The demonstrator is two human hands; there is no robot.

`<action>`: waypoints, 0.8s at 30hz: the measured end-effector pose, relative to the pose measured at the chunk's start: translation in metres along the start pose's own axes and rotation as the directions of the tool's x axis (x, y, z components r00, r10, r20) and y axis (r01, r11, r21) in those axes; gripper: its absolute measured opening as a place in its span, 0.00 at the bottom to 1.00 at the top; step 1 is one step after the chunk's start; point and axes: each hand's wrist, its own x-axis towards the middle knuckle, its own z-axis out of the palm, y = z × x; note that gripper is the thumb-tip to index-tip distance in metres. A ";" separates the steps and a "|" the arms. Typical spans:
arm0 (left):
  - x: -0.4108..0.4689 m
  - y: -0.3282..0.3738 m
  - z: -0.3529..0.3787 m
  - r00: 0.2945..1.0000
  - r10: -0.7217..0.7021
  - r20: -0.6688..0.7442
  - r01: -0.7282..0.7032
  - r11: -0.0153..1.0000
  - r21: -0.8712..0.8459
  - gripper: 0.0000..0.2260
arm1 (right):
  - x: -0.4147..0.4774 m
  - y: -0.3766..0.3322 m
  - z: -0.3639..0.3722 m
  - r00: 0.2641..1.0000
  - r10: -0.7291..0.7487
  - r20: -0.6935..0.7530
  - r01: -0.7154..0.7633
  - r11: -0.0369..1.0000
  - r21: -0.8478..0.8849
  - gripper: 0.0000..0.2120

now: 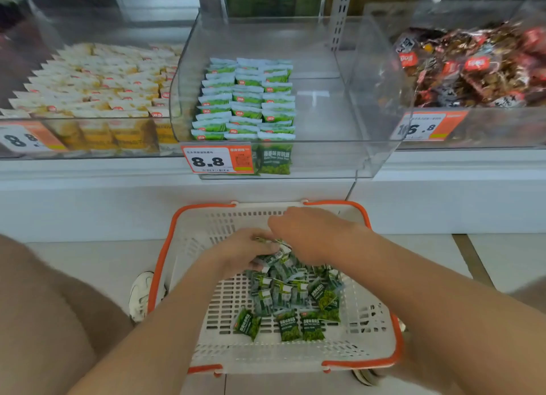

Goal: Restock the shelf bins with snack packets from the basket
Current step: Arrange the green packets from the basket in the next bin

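A white basket (206, 344) with an orange rim stands on the floor below me, holding several small green snack packets (292, 294). My left hand (242, 251) grips a bunch of these packets inside the basket. My right hand (307, 232) reaches down beside it and touches the same bunch; its fingertips are hidden. Above, a clear shelf bin (325, 114) holds neat rows of the green packets (245, 99) in its left half. The bin's right half is bare.
A bin of yellow packets (94, 81) stands at the left and a bin of red-brown packets (472, 64) at the right. Price tags hang on the bin fronts, one reading 8.8 (217, 160). My knee (44, 306) and shoe (143, 294) are left of the basket.
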 end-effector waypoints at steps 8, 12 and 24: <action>-0.073 0.097 0.019 0.993 0.102 0.061 -0.092 0.985 -0.147 0.11 | -0.026 0.008 -0.015 0.934 0.098 -0.344 -0.039 0.984 0.175 0.22; -0.107 0.132 0.013 0.980 0.193 -0.053 -0.197 0.977 -0.080 0.18 | -0.040 0.024 -0.038 0.854 0.260 -0.451 -0.012 0.876 0.483 0.08; -0.141 0.194 -0.002 0.795 0.600 -0.091 -0.515 0.747 0.421 0.20 | -0.052 0.028 -0.088 0.828 0.445 -0.340 0.177 0.366 0.913 0.20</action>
